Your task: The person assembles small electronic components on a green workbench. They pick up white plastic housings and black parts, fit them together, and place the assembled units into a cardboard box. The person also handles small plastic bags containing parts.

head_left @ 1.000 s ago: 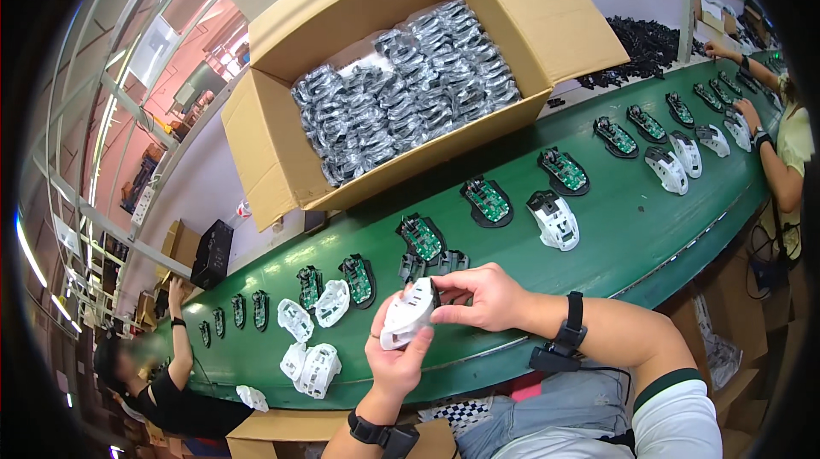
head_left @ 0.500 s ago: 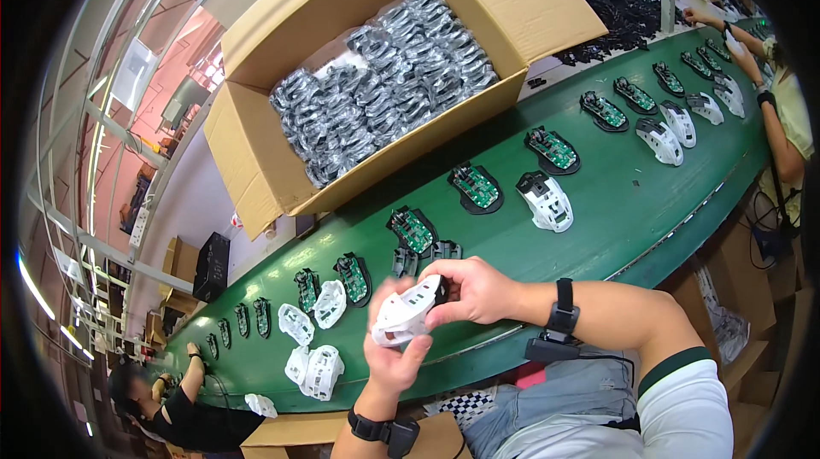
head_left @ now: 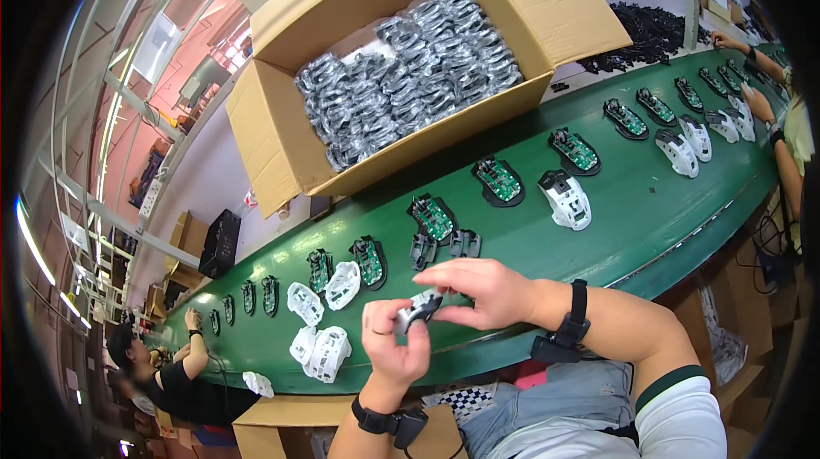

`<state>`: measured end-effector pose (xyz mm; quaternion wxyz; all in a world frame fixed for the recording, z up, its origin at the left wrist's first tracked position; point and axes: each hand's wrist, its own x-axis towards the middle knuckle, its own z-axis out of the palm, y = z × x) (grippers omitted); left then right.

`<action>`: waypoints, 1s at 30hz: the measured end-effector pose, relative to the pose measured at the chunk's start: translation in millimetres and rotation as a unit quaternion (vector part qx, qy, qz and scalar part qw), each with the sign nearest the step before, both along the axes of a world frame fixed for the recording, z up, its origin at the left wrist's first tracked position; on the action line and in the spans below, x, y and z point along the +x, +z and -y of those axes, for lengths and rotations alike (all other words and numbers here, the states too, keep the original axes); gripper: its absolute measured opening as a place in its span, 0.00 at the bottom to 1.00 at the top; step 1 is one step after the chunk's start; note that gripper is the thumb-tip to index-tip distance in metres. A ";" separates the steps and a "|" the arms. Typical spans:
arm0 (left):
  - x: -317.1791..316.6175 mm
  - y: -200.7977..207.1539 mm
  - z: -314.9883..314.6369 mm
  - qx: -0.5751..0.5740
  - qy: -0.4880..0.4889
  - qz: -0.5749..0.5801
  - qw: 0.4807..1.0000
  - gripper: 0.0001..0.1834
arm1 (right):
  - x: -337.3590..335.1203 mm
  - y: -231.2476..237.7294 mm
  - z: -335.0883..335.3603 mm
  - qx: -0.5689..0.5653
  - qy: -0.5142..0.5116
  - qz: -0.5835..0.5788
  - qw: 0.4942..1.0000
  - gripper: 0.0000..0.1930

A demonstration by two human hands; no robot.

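A small grey mouse part (head_left: pixel 416 309) sits pinched between your two hands, just above the near edge of the green desk (head_left: pixel 649 228). Your left hand (head_left: pixel 391 346) closes around its lower end from below, fingers curled and thumb up, so that grip is shut on the piece. Your right hand (head_left: pixel 485 291) comes in from the right and meets its upper end with the fingertips, also closed on it. The part's long axis runs slantwise, low at the left hand and rising toward the right; both hands touch it, neither nearer than the other. Just beyond your knuckles lie two dark plastic pieces (head_left: pixel 444 246), and past them a row of green circuit boards in black mouse bases (head_left: pixel 498 181) strung along the desk. White mouse shells (head_left: pixel 318 350) rest to your left, another white shell (head_left: pixel 565 199) to the right. Behind the desk stands an open cardboard box (head_left: pixel 282 143) filled with bagged cables (head_left: pixel 401 75). Another person (head_left: pixel 162 374) works at far left.
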<state>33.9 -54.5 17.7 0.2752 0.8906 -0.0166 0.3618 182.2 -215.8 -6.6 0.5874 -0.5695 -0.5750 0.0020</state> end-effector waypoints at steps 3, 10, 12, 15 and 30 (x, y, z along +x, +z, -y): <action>-1.1 -1.2 -4.2 -0.048 -0.029 0.034 0.998 0.14 | 14.2 -2.8 -7.8 0.107 0.005 0.105 0.989 0.20; -4.1 -2.0 2.8 -0.150 -0.037 0.015 0.988 0.10 | 3.8 2.4 3.4 -0.056 0.118 -0.012 0.991 0.14; -1.4 -2.7 1.8 -0.141 -0.040 0.019 0.989 0.10 | 5.4 4.2 1.2 -0.026 0.100 -0.025 0.994 0.12; 9.6 -2.8 -10.9 -0.021 -0.069 0.047 0.996 0.22 | 9.2 2.8 0.6 0.028 0.014 -0.069 0.997 0.09; 12.7 -35.7 -102.9 0.106 0.219 -0.263 0.934 0.40 | 60.7 -4.4 12.9 -0.064 -0.292 0.146 0.943 0.18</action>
